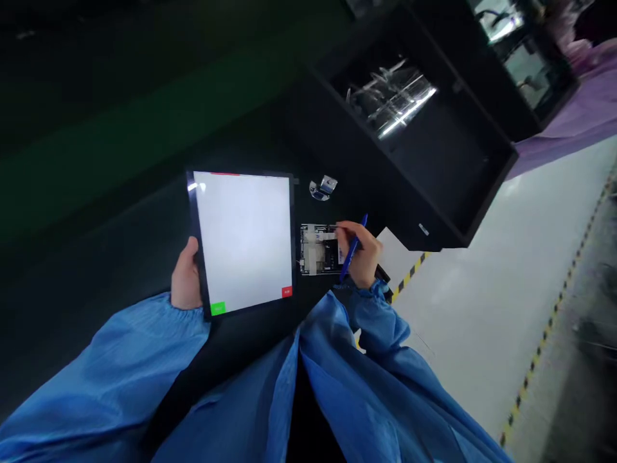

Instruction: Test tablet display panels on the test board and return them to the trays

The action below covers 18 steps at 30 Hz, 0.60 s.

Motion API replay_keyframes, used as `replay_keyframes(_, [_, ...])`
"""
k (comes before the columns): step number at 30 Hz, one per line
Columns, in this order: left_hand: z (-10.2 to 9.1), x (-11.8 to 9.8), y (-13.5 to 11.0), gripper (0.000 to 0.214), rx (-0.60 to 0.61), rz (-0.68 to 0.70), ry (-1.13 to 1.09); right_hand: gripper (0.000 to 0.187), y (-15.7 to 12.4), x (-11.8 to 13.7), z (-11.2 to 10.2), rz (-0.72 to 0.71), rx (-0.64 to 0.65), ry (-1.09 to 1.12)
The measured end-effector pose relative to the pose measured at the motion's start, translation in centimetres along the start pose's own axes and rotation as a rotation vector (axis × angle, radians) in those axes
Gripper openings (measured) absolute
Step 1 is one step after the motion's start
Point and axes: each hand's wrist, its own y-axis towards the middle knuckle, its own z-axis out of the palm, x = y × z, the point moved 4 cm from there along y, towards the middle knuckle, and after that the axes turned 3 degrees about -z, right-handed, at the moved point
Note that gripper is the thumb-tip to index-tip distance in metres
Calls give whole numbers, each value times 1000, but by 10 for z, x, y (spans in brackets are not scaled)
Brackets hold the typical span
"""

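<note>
My left hand [186, 278] grips the left edge of a flat display panel [245, 241], its fingers out of sight behind it. The panel is lit white, with a green box and a red box at its lower corners. Just to its right lies a small circuit board [312, 251] with pale tape strips across it. Over the board's right end is my right hand [365, 254], closed around a blue pen [349, 258] that slants across the fingers. My right fingertips are at the board's tape; whether they pinch it, I cannot tell.
Small shiny metal pieces [322, 188] lie above the board. A dark open box [456, 145] at upper right holds clear shiny plastic items [393, 99]. Beyond it is a person in a pink garment [563, 122]. Yellow-black tape [544, 334] marks the pale floor.
</note>
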Motion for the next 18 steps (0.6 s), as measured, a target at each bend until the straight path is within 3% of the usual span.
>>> replay_keyframes(5, [-7, -1, 8, 32, -48, 151, 50, 18, -8, -18, 8, -96, 56, -95])
replay_keyframes(15, [-13, 2, 10, 34, 28, 90, 83, 22, -1, -14, 9, -38, 230, -240])
replay_keyframes(18, [-16, 3, 13, 32, 35, 108, 92, 20, -1, 2, 9, -1, 217, -140])
